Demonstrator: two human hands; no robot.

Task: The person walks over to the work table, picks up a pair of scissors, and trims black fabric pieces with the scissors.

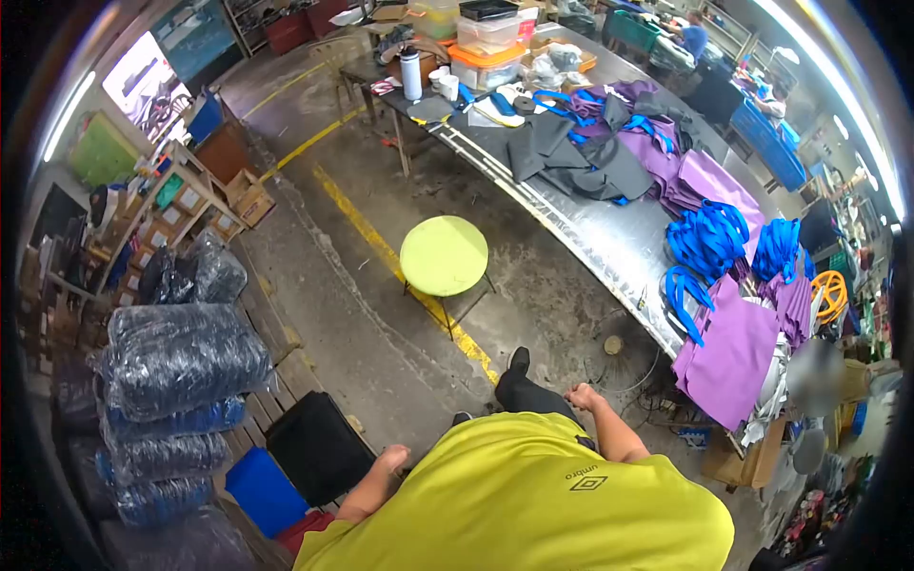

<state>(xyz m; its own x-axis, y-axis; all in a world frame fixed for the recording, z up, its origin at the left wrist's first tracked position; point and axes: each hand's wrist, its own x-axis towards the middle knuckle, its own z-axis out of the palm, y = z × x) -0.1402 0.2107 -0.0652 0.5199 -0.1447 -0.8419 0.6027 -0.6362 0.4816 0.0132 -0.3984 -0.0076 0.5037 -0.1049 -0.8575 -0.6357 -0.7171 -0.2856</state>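
Note:
My left hand hangs low at my left side, its fingers curled in, with nothing seen in it. Close by on its left are a black flat panel and a blue one. My right hand is held out in front of my right hip, its fingers curled, with no object visible in it. It is over the floor, left of the long metal table. A round yellow-green stool stands ahead of me, touched by neither hand.
Purple fabric pieces, blue strap bundles, dark fabric and a bottle lie or stand on the table. Plastic-wrapped bundles are stacked at left, near shelves with boxes. People are at the far right.

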